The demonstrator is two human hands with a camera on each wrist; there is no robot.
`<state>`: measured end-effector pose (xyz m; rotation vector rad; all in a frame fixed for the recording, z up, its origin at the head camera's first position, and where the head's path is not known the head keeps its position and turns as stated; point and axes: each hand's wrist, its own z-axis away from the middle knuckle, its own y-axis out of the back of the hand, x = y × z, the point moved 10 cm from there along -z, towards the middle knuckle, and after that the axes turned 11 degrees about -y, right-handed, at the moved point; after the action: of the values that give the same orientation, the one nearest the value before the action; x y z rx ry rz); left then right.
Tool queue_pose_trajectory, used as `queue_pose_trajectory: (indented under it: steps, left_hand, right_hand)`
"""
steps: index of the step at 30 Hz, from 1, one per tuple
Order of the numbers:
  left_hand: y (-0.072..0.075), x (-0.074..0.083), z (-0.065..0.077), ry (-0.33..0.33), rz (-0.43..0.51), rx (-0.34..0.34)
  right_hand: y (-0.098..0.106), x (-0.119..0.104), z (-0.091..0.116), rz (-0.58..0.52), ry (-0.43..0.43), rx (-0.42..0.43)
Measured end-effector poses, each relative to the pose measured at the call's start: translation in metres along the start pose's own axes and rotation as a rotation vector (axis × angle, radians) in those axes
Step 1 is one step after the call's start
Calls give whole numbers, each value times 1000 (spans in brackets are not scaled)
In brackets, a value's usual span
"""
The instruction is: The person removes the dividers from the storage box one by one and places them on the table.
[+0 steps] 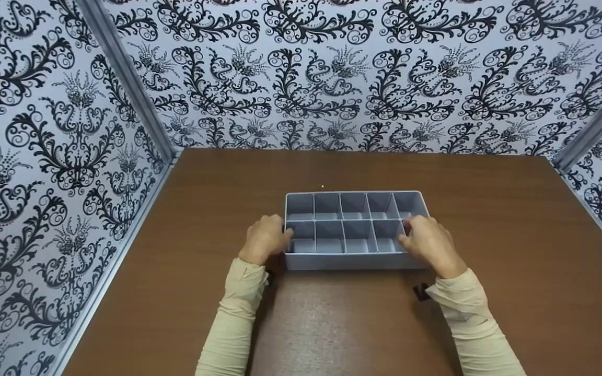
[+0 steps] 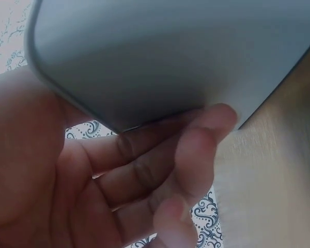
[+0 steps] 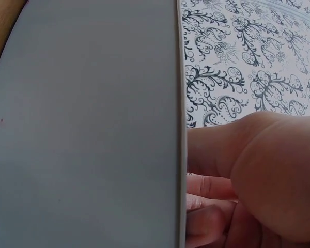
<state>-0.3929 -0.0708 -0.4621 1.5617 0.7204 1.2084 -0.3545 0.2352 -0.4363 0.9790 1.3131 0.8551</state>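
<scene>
A grey divided organizer tray (image 1: 353,262) rests on the wooden table, its several compartments in two rows with nothing seen inside them. My left hand (image 1: 267,237) grips its left end, the thumb over the rim. In the left wrist view, curled fingers (image 2: 196,155) lie against the outer wall near the table. On the opposite end, my right hand (image 1: 430,243) holds the tray with the thumb reaching over the rim. The right wrist view shows the tray's long front wall (image 3: 93,129) covering part of that hand, so some fingertips are hidden.
The brown wooden table (image 1: 186,313) extends around the tray. Patterned panels (image 1: 332,78) rise behind it and along both sides, with grey posts at the corners. A tiny bright speck (image 1: 322,186) lies behind the tray. A small black piece (image 1: 421,292) shows by the right wrist.
</scene>
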Motion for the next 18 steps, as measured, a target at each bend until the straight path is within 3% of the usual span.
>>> queue_pose_trajectory:
  steps: [3,9,14,18]
  left_hand:
    - [5,3,1,3,-30,39]
    - [28,19,11,-26,-113,198]
    - [41,33,19,-92,-162,287]
    - [45,43,23,-174,-176,314]
  right_hand:
    - [1,0,1,-2,-5,-2]
    - [2,1,1,-5,-11,-14]
    - [1,1,1,-8,-17,-28]
    - [-1,2,1,-11,-21,-37]
